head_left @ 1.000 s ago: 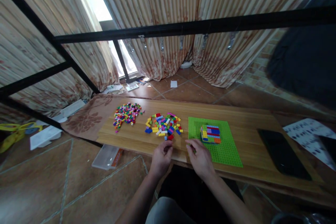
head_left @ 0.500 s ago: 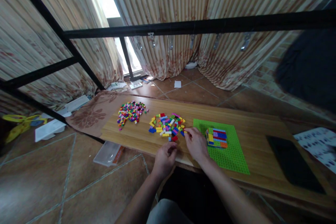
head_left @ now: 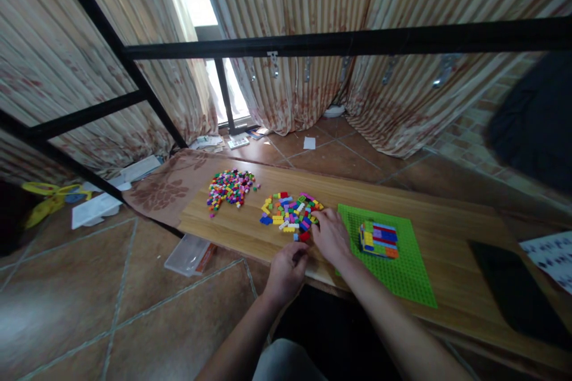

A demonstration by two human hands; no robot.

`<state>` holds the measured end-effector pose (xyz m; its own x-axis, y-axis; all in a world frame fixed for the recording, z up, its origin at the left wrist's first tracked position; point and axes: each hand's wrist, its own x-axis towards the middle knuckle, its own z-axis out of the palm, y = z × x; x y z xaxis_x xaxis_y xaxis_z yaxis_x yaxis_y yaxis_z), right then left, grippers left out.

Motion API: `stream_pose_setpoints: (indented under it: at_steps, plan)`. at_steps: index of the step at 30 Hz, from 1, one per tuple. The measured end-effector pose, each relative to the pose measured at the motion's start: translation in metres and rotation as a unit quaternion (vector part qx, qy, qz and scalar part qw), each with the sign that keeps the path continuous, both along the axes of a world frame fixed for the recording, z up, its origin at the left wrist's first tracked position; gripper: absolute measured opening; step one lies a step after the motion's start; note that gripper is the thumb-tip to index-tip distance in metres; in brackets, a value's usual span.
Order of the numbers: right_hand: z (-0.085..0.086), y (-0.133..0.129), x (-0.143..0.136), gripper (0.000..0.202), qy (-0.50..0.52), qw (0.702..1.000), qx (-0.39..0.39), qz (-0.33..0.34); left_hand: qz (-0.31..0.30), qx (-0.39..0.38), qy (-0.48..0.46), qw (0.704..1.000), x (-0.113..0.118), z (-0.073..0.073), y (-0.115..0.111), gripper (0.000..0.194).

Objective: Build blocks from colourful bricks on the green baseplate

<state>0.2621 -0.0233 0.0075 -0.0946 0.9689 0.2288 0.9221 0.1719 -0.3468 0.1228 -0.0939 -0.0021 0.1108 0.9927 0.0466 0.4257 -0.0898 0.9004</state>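
Note:
A loose pile of toy building bricks (head_left: 290, 212) in several colours lies on the wooden board. My right hand (head_left: 330, 237) reaches over the pile's right edge, thumb and fingers apart, with its fingertips at the bricks. Closer to me, my left hand (head_left: 287, 271) is closed in a pinch; whatever is between its fingertips is hidden. Just beyond it lie a red brick (head_left: 304, 237) and a small light-blue brick (head_left: 295, 237). Right of my right hand, a layered block of joined bricks (head_left: 379, 239) stands on the green baseplate (head_left: 402, 280).
Smaller bricks form another pile (head_left: 230, 189) on the left of the wooden board (head_left: 241, 237). A dark flat panel (head_left: 513, 292) lies at the right, near a printed sheet (head_left: 552, 259). Below the board's left edge sits a clear plastic box (head_left: 185, 255). A black metal bar (head_left: 322, 46) crosses behind.
The view has swung slightly left, so everything sits farther right. My right hand's fingers have shifted over the pile's edge and spread a little. My left hand keeps its pinch.

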Motion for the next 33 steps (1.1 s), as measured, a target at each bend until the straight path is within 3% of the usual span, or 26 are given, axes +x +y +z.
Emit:
stream_pose_setpoints:
  at_steps: [8, 18, 33]
  plan:
    - [0.001, 0.003, -0.008, 0.019, 0.009, 1.0, -0.007, -0.009, 0.005, -0.004, -0.016, 1.0, 0.001, 0.004, -0.001, 0.02]
    - [-0.002, -0.005, -0.011, 0.02, 0.089, 0.995, 0.04, 0.003, -0.017, -0.007, -0.048, 0.999, -0.002, -0.008, 0.001, 0.02]
    - [0.0, -0.007, -0.012, 0.012, 0.035, 0.999, 0.004, 0.006, 0.0, -0.013, -0.037, 0.999, 0.0, 0.001, 0.001, 0.019]
